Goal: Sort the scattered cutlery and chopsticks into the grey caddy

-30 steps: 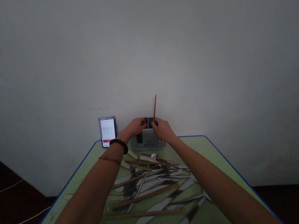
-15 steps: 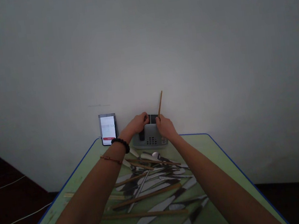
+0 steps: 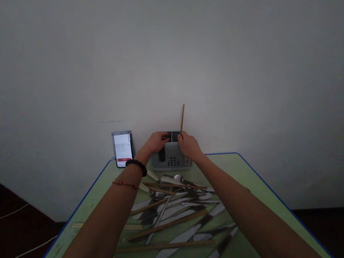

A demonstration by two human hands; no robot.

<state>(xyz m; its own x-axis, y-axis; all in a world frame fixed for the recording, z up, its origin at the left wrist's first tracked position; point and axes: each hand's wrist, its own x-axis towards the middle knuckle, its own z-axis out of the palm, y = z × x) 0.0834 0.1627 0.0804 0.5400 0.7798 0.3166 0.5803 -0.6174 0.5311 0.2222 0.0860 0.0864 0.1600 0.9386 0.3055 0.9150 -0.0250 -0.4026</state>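
Note:
A grey cutlery holder [image 3: 173,165] with round holes in its front stands at the table's far edge, against the wall. My right hand [image 3: 189,145] is closed at the holder's right side, with a wooden chopstick [image 3: 182,119] rising upright and slightly tilted from its fingers. The chopstick's lower end is hidden. Over the holder's left part is my left hand [image 3: 158,142], its fingers stretched inward and a little apart, with nothing visible in them. Whether it touches the rim I cannot tell.
Several knives [image 3: 185,238], wooden chopsticks [image 3: 168,225] and a spoon [image 3: 178,178] lie crisscrossed on the green table [image 3: 226,166] between my forearms. A lit phone [image 3: 123,151] leans upright on the wall [image 3: 246,73], left of the holder.
My left hand's fingers have loosened from a curled pinch and spread slightly. My right hand keeps its hold on the chopstick. The whole view has shifted a little.

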